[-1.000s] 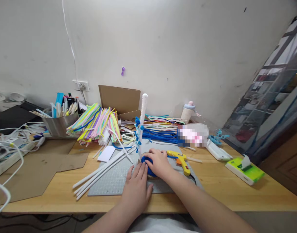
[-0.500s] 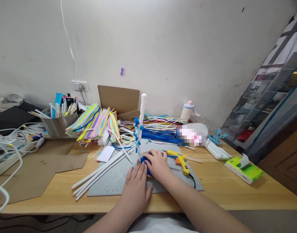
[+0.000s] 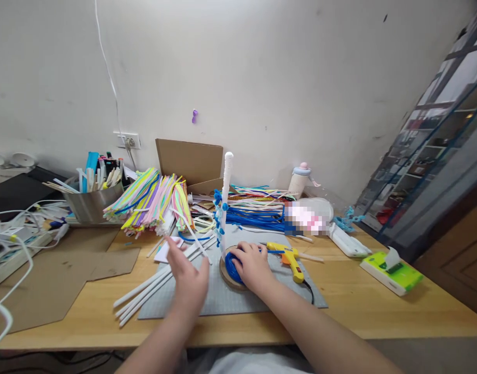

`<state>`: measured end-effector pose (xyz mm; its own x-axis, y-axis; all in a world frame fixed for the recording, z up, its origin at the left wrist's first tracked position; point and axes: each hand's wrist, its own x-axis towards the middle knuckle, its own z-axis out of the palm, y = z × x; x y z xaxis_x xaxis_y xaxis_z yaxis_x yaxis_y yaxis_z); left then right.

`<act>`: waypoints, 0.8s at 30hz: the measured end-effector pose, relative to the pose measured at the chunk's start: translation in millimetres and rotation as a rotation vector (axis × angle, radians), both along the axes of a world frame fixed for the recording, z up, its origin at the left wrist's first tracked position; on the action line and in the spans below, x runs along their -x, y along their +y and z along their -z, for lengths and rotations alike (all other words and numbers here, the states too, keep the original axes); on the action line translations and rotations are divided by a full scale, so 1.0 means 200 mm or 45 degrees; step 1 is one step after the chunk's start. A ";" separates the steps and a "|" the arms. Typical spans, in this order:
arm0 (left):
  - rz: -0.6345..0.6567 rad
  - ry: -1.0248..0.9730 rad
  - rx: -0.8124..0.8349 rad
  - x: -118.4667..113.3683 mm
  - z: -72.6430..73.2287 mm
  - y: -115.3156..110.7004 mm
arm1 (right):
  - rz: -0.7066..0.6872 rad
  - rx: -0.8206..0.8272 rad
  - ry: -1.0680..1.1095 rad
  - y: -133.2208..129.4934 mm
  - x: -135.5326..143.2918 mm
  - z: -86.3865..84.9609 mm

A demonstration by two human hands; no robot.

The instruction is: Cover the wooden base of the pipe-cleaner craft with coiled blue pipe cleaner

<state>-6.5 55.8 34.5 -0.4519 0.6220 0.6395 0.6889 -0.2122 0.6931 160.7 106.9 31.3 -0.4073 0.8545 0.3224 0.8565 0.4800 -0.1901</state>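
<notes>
My right hand (image 3: 255, 265) rests on a flat blue coil of pipe cleaner (image 3: 233, 267), its fingers curled over the coil's right side. The coil lies on a round brown base (image 3: 229, 280). From the base's back left rises a white fuzzy post (image 3: 226, 182) with small blue and pale blue pieces (image 3: 218, 215) up its side. A blue strand (image 3: 272, 252) sticks out right of my fingers. My left hand (image 3: 188, 275) is raised, fingers apart and holding nothing, beside several white sticks (image 3: 156, 285). Part of the coil is hidden under my right hand.
A yellow glue gun (image 3: 290, 259) lies on the grey cutting mat (image 3: 176, 306). Behind are pastel pipe cleaners (image 3: 152, 202), blue pipe cleaners (image 3: 257, 218) and a metal holder (image 3: 94, 205). A tissue pack (image 3: 392, 272) sits right; cardboard (image 3: 51, 291) lies left.
My left hand has let go of the coil and moved left and up, its fingers spreading. More of the coil and round base shows. The right hand stays on the coil.
</notes>
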 end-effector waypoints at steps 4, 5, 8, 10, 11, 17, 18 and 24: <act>-0.103 -0.145 -0.055 0.14 -0.17 0.12 | -0.001 0.001 0.003 0.00 0.00 0.00; -0.071 -0.127 -0.025 0.14 -0.17 0.13 | 0.000 -0.001 0.003 0.00 0.00 0.00; 0.132 -0.074 0.134 0.05 -0.07 0.10 | 0.006 0.004 0.001 0.00 0.00 -0.01; 0.259 -0.071 0.218 -0.05 0.03 0.04 | 0.012 0.011 -0.003 0.00 0.00 -0.01; 0.307 -0.035 0.253 -0.10 0.08 0.01 | 0.013 0.013 -0.005 0.00 0.00 -0.01; 0.515 0.586 0.576 -0.23 0.11 -0.15 | -0.003 0.032 -0.059 0.00 0.00 -0.03; 0.520 0.639 0.598 -0.24 0.09 -0.16 | -0.019 0.044 -0.068 0.01 -0.01 -0.03; 0.566 0.836 0.603 -0.25 0.07 -0.20 | -0.143 0.095 -0.107 0.08 -0.05 -0.07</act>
